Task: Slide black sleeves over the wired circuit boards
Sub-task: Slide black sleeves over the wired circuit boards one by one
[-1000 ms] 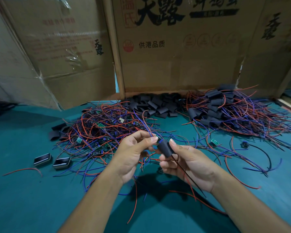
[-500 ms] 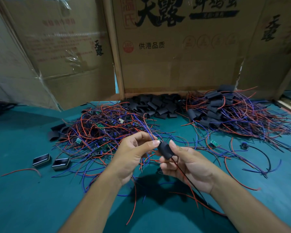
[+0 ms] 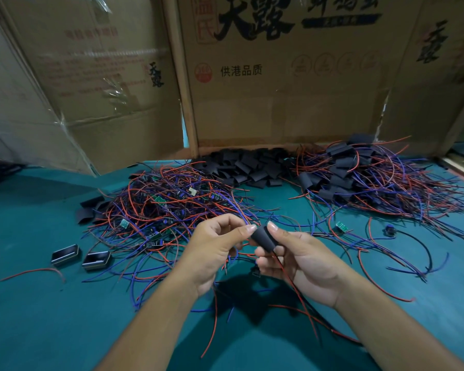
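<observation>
Cardboard box (image 3: 279,84) at twelve o'clock reads "天露" and "供港品质", while right hand (image 3: 303,261) and left hand (image 3: 214,247) fingers pinch a black sleeve (image 3: 263,238).

The circuit board sits hidden inside the black sleeve (image 3: 263,237) — only its wires (image 3: 292,285) trail out — while the heaped wire tangle (image 3: 172,210) buries most boards, both forearms run off the bottom edge, and the cardboard box (image 3: 292,76) lettering is cropped on top.
</observation>
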`<action>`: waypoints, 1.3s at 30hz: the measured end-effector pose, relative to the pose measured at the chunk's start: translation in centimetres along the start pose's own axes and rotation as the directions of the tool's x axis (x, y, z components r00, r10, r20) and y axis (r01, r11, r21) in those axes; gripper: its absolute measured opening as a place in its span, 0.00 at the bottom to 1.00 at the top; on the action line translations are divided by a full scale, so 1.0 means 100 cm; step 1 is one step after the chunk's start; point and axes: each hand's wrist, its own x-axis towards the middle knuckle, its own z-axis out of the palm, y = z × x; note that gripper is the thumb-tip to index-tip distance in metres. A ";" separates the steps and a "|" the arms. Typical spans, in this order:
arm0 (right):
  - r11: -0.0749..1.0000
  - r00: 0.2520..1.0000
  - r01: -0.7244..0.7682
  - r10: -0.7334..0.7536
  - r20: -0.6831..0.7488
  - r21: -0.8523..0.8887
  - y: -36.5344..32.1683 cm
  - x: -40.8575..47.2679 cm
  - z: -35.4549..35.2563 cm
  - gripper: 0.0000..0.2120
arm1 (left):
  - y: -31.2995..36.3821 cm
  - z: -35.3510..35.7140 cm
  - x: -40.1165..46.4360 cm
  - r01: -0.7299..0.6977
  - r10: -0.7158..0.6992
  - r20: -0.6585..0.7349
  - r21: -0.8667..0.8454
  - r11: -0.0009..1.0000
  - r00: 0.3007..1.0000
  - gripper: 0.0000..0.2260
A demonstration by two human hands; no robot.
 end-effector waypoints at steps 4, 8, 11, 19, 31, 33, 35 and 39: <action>1.000 1.000 0.011 -0.011 -0.024 -0.009 0.000 0.000 0.002 0.15 | -0.001 0.002 0.000 0.075 -0.076 -0.019 -0.032 0.997 0.997 0.08; 0.999 1.000 0.001 -0.001 0.005 -0.033 0.002 -0.001 0.003 0.16 | 0.001 -0.004 0.000 0.327 -0.315 0.103 -0.134 0.935 0.943 0.09; 1.000 1.000 -0.016 0.016 0.004 -0.027 0.004 -0.002 0.006 0.16 | 0.001 -0.007 0.000 0.391 -0.375 0.137 -0.115 0.913 0.917 0.10; 0.989 0.999 0.042 -0.039 0.023 -0.140 0.001 -0.007 0.007 0.11 | -0.003 -0.006 0.002 0.386 -0.377 0.101 -0.084 0.919 0.921 0.09; 0.921 0.966 0.158 -0.219 -0.138 -0.357 -0.051 -0.008 -0.002 0.11 | -0.022 -0.010 0.015 -0.138 0.194 -0.094 0.417 0.898 0.976 0.11; 0.772 0.930 0.171 -0.333 -0.159 -0.612 -0.090 -0.002 -0.014 0.08 | -0.032 -0.010 0.014 -0.305 0.323 0.148 0.798 0.519 0.935 0.06; 0.559 0.885 0.099 -0.427 -0.184 -0.823 -0.133 0.011 -0.030 0.08 | -0.035 -0.005 0.010 -0.394 0.300 0.299 0.856 0.336 0.906 0.09; 0.350 0.811 -0.059 -0.529 -0.249 -0.935 -0.208 0.049 -0.067 0.08 | -0.038 -0.002 0.018 -0.446 0.370 0.343 0.861 0.243 0.864 0.07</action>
